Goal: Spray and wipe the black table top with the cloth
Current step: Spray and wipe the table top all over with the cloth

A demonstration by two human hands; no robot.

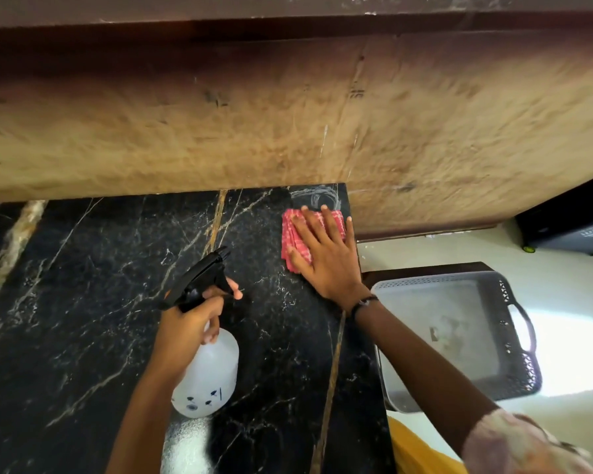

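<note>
Black marble table top (83,336), veined white and gold, seen from above. The right hand (326,254), fingers spread, presses flat on a folded red checked cloth (290,230) at the top's far right corner. The left hand (189,323) is clamped round the neck of a translucent spray bottle (209,381), held above the top's middle. A grey basket (459,336) sits beyond the top's right edge.
</note>
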